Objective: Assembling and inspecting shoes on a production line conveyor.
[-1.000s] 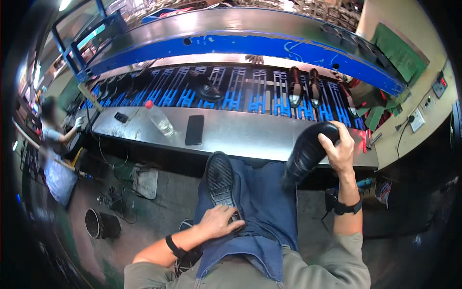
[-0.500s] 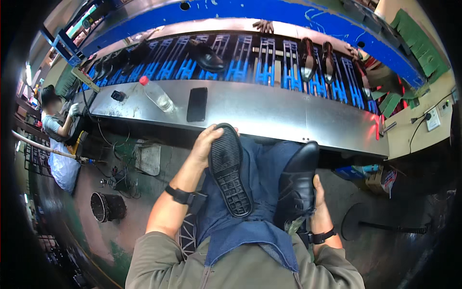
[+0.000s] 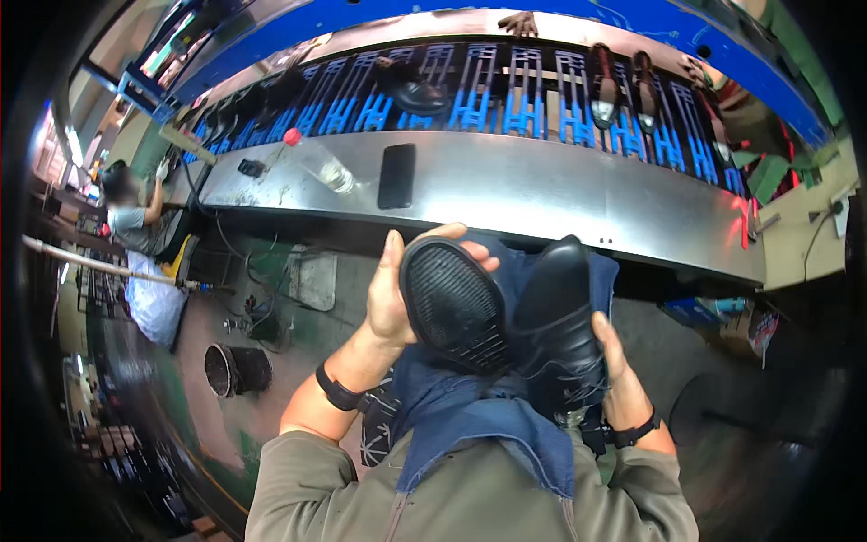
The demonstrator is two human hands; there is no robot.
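In the middle of the frame, above a lap covered by a blue denim apron [image 3: 492, 438], the left hand [image 3: 388, 307] grasps a black, ribbed, rounded sole [image 3: 452, 303], its tread turned toward the camera. The thumb lies along the sole's left edge and the fingers curl over its upper end; whether an upper is joined beneath cannot be told. Just to its right, a black leather lace-up shoe [image 3: 553, 298] stands with its toe toward the top of the frame and its laces lower down. The right hand [image 3: 625, 375] supports that shoe from its right side, thumb against the leather, the other fingers hidden.

Across the upper part of the frame runs a shiny metal counter [image 3: 506, 199]. On its left half lie a black rectangular phone [image 3: 397, 176], a clear plastic bottle with a red cap [image 3: 336, 175] on its side, and a small black object [image 3: 252, 168]. Beyond it, a rack of blue-ended metal bars [image 3: 474, 116] carries a black shoe [image 3: 420, 96] at upper centre. At lower left, a black bucket [image 3: 242, 369] sits on the floor [image 3: 293, 357].
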